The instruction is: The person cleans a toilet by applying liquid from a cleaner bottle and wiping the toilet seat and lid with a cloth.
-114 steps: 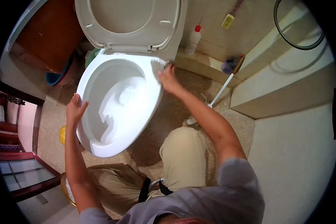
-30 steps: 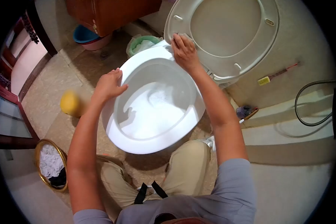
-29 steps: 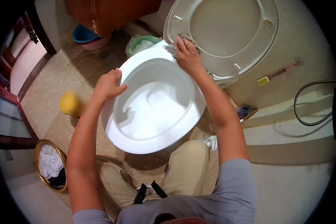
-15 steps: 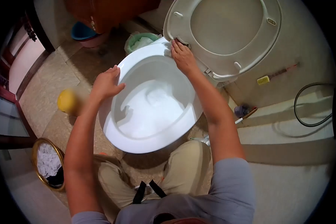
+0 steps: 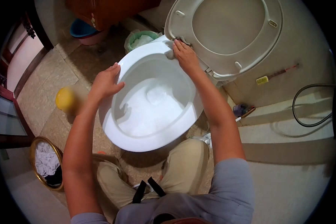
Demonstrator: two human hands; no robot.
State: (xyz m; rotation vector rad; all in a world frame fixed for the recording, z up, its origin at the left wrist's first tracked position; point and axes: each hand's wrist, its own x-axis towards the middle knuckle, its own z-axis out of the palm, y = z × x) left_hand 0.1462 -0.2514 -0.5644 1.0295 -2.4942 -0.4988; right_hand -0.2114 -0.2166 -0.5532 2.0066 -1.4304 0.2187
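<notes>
In front of me stands a white toilet bowl (image 5: 138, 143), and its seat and lid (image 5: 227, 50) are raised against the wall. My left hand (image 5: 106, 83) lies on the left side of the rim, fingers stretched along the edge and thumb held apart. At the back of the rim, beside the seat hinge, my right hand (image 5: 185, 56) presses down on a grey cloth (image 5: 169, 55). Parts of the cloth show on both sides of the fingers; the rest is hidden beneath them.
A green-lined bin (image 5: 142, 39) and stacked blue and pink basins (image 5: 84, 31) stand behind the bowl. On the left are a yellow round object (image 5: 64, 100) and a gold-rimmed basket (image 5: 35, 168) holding cloths. A brush (image 5: 274, 74) and a hose (image 5: 295, 108) are on the right.
My right hand has shifted slightly right along the back of the rim, and more of the cloth shows on its left. My left hand stays where it was.
</notes>
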